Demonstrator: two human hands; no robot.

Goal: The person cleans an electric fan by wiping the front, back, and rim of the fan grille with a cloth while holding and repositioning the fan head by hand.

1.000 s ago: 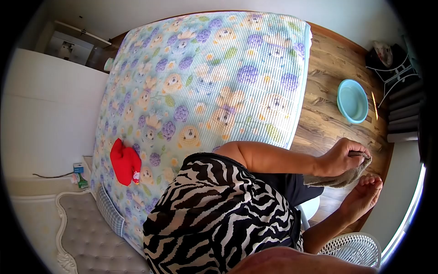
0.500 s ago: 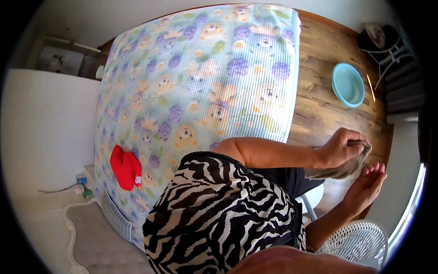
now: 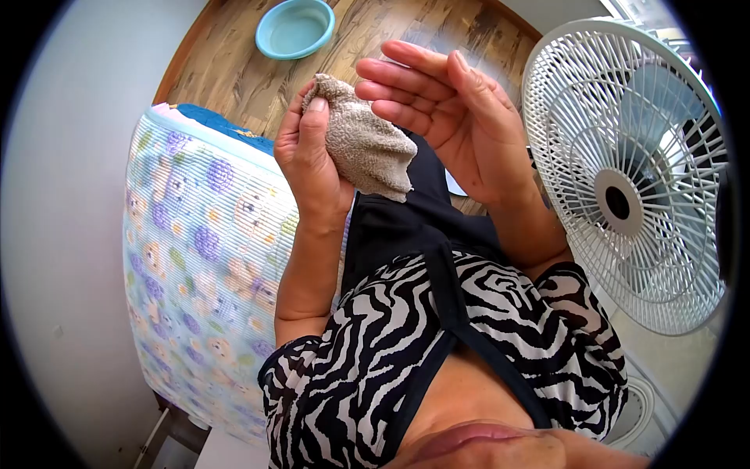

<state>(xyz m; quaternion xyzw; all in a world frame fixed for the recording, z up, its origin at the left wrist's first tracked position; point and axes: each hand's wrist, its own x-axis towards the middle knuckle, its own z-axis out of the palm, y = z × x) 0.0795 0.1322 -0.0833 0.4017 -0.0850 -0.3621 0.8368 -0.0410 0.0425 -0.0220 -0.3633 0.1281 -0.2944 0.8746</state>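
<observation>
My left hand (image 3: pixel 312 152) grips a beige-grey cloth (image 3: pixel 367 144) by its upper left edge, thumb on top and the fingers curled behind it. The rest of the cloth hangs down to the right above my dark trousers (image 3: pixel 414 219). My right hand (image 3: pixel 461 117) is raised just right of the cloth, palm showing and fingers stretched out, with nothing in it. Its fingertips overlap the cloth's upper right edge in the view; whether they touch is unclear.
A white fan (image 3: pixel 621 195) stands close by my right arm. On the wooden floor (image 3: pixel 375 31) lies a light blue basin (image 3: pixel 294 30). To the left is a bed with a patterned cover (image 3: pixel 203 258), with dark blue fabric (image 3: pixel 223 125) at its far edge.
My view has turned, bringing the basin to the upper left and the fan fully into sight at the right. The cloth is still in my left hand; the red item has left view.
</observation>
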